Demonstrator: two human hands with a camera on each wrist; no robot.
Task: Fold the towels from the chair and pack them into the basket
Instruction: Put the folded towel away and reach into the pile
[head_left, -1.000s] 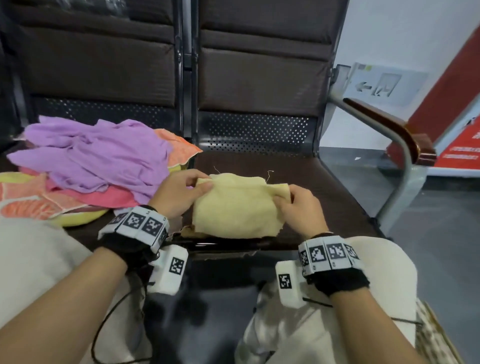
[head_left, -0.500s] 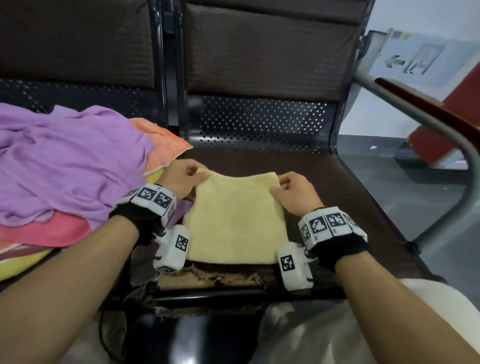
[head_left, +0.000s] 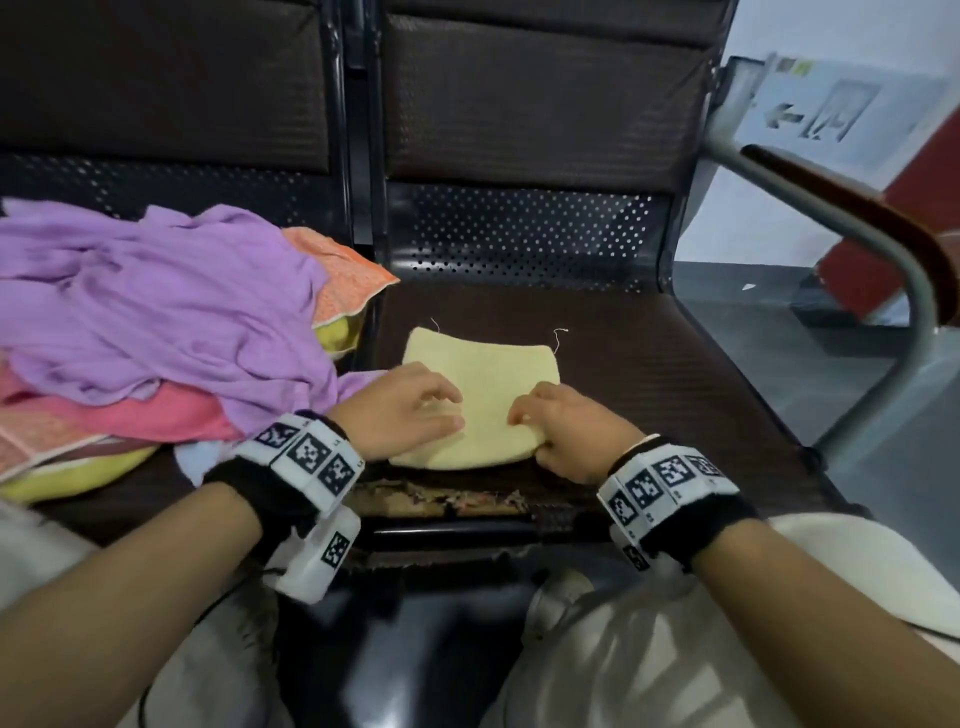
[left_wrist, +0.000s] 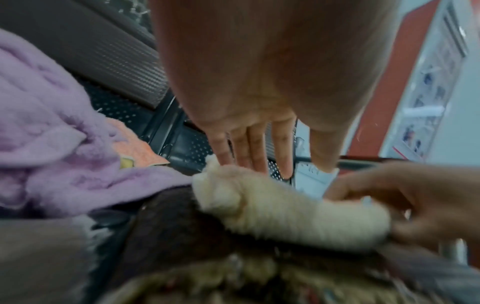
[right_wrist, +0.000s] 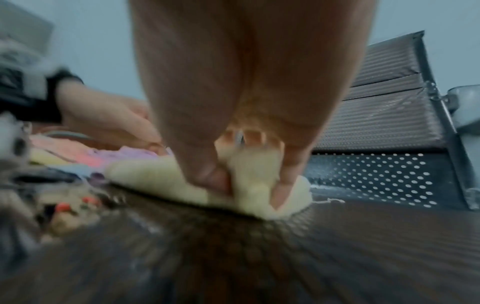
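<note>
A pale yellow towel (head_left: 485, 374) lies folded on the dark brown chair seat (head_left: 675, 395). My left hand (head_left: 415, 410) rests flat on the towel's near left part, fingers straight and touching the cloth (left_wrist: 249, 148). My right hand (head_left: 563, 434) is at the near right corner. In the right wrist view its thumb and fingers (right_wrist: 249, 174) pinch a thick fold of the yellow towel (right_wrist: 161, 174). A pile of unfolded towels fills the neighbouring seat: a purple one (head_left: 156, 312) on top, with orange (head_left: 337, 270) and pink (head_left: 130, 415) beneath. No basket is in view.
The seat's front edge (head_left: 441, 501) is torn and frayed just below the towel. A metal armrest with a wooden top (head_left: 883, 234) curves along the right side. Perforated backrests (head_left: 519, 234) stand behind. My knees in light trousers (head_left: 649, 649) are at the bottom.
The towel went from held up to lying flat on the seat. Both hands slid from its far corners toward me; the right now pinches the near right corner.
</note>
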